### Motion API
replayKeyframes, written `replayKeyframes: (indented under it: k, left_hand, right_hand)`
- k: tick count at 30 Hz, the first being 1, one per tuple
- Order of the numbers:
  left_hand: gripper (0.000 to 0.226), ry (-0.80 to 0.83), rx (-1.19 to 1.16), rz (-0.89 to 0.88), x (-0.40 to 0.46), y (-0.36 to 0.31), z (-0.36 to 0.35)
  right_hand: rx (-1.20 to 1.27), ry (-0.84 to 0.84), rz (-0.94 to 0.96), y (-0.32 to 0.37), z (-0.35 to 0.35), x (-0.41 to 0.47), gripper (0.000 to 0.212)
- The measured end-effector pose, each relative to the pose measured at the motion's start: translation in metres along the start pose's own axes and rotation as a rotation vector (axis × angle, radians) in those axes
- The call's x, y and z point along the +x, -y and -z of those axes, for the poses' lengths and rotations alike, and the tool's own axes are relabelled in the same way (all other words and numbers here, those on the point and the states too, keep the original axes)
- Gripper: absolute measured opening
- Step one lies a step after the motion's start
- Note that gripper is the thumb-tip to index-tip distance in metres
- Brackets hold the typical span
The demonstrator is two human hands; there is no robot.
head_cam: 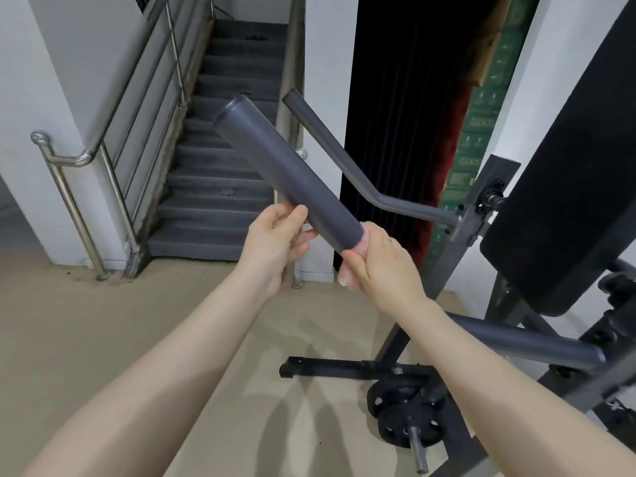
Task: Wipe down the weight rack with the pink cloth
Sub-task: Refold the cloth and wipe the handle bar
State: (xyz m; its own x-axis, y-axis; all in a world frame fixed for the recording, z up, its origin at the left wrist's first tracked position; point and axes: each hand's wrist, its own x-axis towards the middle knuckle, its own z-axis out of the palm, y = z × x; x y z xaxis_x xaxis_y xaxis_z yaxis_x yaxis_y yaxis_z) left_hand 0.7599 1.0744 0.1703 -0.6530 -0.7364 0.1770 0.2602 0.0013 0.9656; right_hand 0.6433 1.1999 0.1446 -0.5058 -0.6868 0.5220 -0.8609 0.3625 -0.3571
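Note:
A thick grey post [275,166] of the weight rack slants up to the left in the middle of the view. My right hand [385,266] grips the pink cloth [347,278], wrapped round the post's lower end; only bits of cloth show above and below my fingers. My left hand [275,239] is just left of the post, fingers loosely curled and holding nothing, with the thumb tip close to the post's underside. A thinner bent grey handle [344,160] runs behind the post to the rack frame [481,201].
A black padded bench back [564,187] fills the right side. A second grey post [530,342] juts out lower right. Black weight plates [406,418] on a bar lie on the floor by the black base. A staircase with steel railings [86,156] rises ahead.

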Motion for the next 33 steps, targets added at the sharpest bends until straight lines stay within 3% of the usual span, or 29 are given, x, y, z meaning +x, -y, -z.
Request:
replayKeyframes:
  k: [5,9,14,17,24,28,33]
  left_hand:
    - [0.018,0.091,-0.158,0.131,-0.004,-0.014,0.012]
    - [0.026,0.024,-0.246,0.108,-0.004,-0.02,0.037]
    - [0.027,0.006,-0.208,-0.05,0.002,-0.041,0.053]
    - [0.042,0.061,-0.13,-0.144,0.011,-0.06,0.065]
    - [0.055,0.156,-0.1,-0.163,0.033,-0.081,0.102]
    - [0.046,0.249,-0.07,-0.188,0.038,-0.078,0.103]
    - [0.038,0.298,-0.074,-0.303,0.036,-0.064,0.099]
  right_hand:
    - [0.07,-0.057,0.238,0.078,0.007,0.049,0.063]
    - [-0.042,0.034,0.346,0.058,0.013,0.039,0.071]
    - [-0.24,-0.139,0.203,0.062,-0.011,0.023,0.063]
    - [-0.236,-0.244,0.114,0.101,-0.017,0.047,0.067]
    - [-0.23,-0.504,0.086,0.185,-0.016,0.1,0.056]
    - [-0.2,-0.439,-0.046,0.146,-0.018,0.072,0.073]
    - [-0.197,-0.453,-0.184,0.129,-0.026,0.06,0.068]
